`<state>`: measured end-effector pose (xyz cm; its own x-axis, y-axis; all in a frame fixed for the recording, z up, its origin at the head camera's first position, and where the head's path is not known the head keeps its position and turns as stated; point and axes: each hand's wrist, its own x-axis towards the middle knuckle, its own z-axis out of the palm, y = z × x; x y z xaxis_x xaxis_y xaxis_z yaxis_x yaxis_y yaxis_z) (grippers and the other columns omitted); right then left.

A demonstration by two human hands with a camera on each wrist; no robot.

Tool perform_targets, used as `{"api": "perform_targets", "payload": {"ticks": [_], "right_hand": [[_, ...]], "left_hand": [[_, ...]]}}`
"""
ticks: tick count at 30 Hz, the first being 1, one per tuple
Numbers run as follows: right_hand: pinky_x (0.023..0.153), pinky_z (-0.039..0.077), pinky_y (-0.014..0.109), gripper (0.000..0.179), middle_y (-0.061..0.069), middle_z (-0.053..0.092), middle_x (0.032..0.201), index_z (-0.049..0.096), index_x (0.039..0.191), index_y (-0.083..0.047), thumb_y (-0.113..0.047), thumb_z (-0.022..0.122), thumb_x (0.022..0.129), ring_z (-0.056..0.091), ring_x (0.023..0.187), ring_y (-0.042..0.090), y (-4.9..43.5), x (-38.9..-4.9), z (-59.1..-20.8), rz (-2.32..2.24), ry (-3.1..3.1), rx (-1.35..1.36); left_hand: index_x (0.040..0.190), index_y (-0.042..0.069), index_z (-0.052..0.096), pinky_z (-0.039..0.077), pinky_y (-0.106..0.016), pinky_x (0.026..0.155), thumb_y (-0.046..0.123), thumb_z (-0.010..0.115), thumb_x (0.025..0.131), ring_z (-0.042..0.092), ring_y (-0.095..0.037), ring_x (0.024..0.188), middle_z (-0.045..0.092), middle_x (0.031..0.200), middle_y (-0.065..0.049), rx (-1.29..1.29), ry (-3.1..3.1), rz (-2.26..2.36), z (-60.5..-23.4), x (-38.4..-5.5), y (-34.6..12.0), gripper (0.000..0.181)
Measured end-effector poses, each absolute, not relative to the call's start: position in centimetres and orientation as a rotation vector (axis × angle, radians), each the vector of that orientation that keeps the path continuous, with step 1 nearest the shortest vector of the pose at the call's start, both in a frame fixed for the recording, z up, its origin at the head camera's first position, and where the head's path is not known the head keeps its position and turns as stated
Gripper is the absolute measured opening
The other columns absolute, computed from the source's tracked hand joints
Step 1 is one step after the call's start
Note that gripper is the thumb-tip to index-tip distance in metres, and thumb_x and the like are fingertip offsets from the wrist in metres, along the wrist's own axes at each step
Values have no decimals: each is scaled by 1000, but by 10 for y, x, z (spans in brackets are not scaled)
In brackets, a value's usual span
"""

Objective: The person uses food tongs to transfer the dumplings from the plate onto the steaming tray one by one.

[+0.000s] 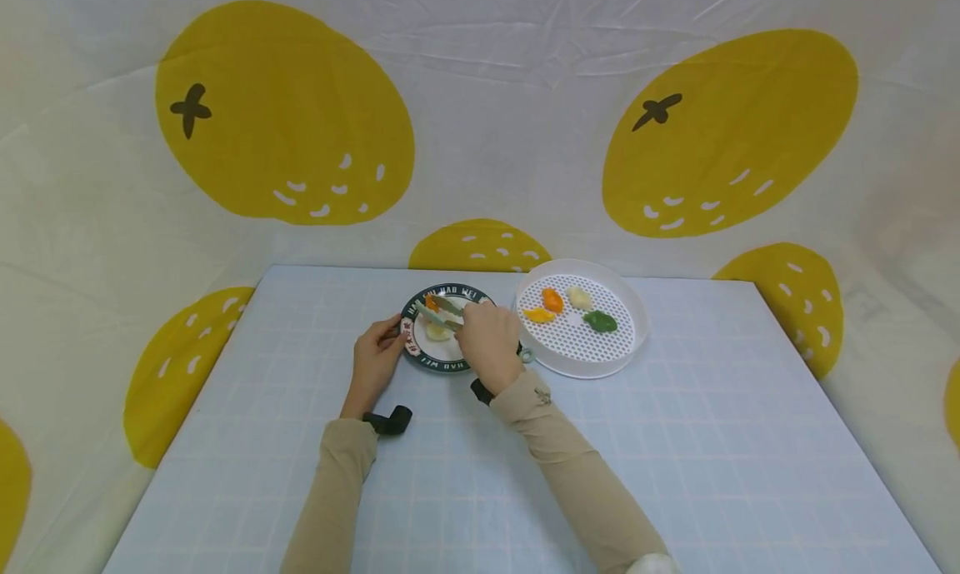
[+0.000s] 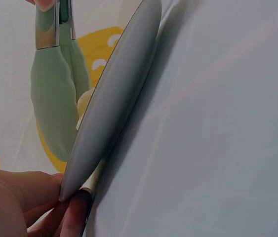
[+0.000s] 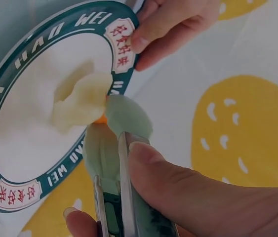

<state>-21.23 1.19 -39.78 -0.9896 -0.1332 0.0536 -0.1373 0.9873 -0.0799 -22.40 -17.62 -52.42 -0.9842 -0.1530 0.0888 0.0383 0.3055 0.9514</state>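
Observation:
My left hand (image 1: pixel 377 359) pinches the left rim of a white plate (image 2: pixel 111 106) with a dark green lettered border, thumb on top and fingers underneath. My right hand (image 1: pixel 489 341) grips green-headed metal tongs (image 3: pixel 124 116) over the plate. A pale yellow, folded-looking piece (image 3: pixel 82 101) lies on the plate close to the tong heads. Part of an orange piece (image 3: pixel 102 119) shows between those heads, mostly hidden by them. The tongs' ring end sticks out below the right hand in the head view.
Right of the plate stands a round white basket (image 1: pixel 637 341) with a perforated base. In it lie an orange piece (image 1: pixel 552 299), a yellow piece (image 1: pixel 538 316), a cream piece (image 1: pixel 579 297) and a green piece (image 1: pixel 600 321). A fruit-print cloth (image 1: pixel 510 141) hangs behind the table (image 1: pixel 450 491).

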Motion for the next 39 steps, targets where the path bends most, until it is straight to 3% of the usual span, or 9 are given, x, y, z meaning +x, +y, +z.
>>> {"api": "perform_targets", "payload": {"ticks": [10, 19, 25, 35, 39], "right_hand": [[50, 45, 31, 24, 5, 66, 80, 74, 94, -11, -34, 76, 87, 59, 65, 22, 14, -214, -395, 169, -3114, 155], [44, 41, 29, 28, 2, 59, 68, 73, 91, -10, -37, 79, 85, 53, 57, 19, 21, -210, -388, 236, -3052, 179], [41, 36, 27, 26, 1, 56, 62, 76, 89, -11, -36, 81, 84, 49, 52, 18, 30, -205, -382, 312, -2944, 247], [39, 33, 26, 22, 0, 56, 62, 78, 89, -12, -34, 81, 83, 46, 49, 18, 49, -197, -372, 379, -2880, 268], [41, 34, 28, 21, 0, 58, 64, 77, 90, -15, -35, 80, 84, 48, 51, 18, 58, -194, -369, 352, -2870, 258]], "left_hand": [[137, 6, 58, 52, -31, 95, 9, 64, 97, 58, -22, 112, 61, 126, -12, 118, -2405, -1764, -523, -223, -176, 41], [136, 3, 58, 52, -24, 92, 8, 64, 97, 59, -22, 111, 61, 125, -14, 74, -2383, -1765, -524, -223, -177, 40], [137, 4, 57, 52, -28, 93, 8, 63, 97, 58, -23, 111, 61, 126, -14, 78, -2399, -1750, -523, -221, -177, 41], [137, 5, 58, 50, -33, 96, 9, 63, 97, 58, -23, 112, 61, 126, -14, 96, -2405, -1766, -520, -222, -176, 41], [136, 4, 59, 51, -28, 94, 9, 64, 97, 58, -22, 110, 61, 124, -14, 95, -2397, -1758, -522, -222, -176, 40]]}}
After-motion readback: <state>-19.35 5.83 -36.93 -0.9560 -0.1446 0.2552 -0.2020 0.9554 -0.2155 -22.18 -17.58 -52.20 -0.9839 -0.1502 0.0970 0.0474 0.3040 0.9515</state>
